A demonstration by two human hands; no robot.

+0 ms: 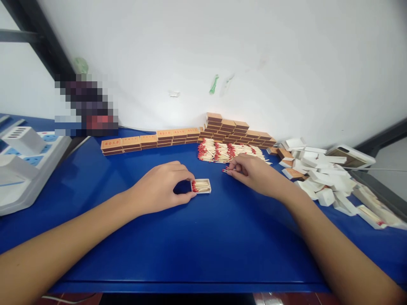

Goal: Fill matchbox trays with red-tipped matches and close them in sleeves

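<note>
On the blue table my left hand pinches the left end of a small white matchbox tray that holds red-tipped matches. To its right, my right hand is curled, its fingertips pinching a few matches at the near edge of a loose pile of matches. The two hands lie a short way apart, both resting on the table.
Closed orange matchboxes are stacked in rows along the white wall, with a lower row reaching left. Empty white trays and sleeves are heaped at the right. A white power strip sits at the left edge.
</note>
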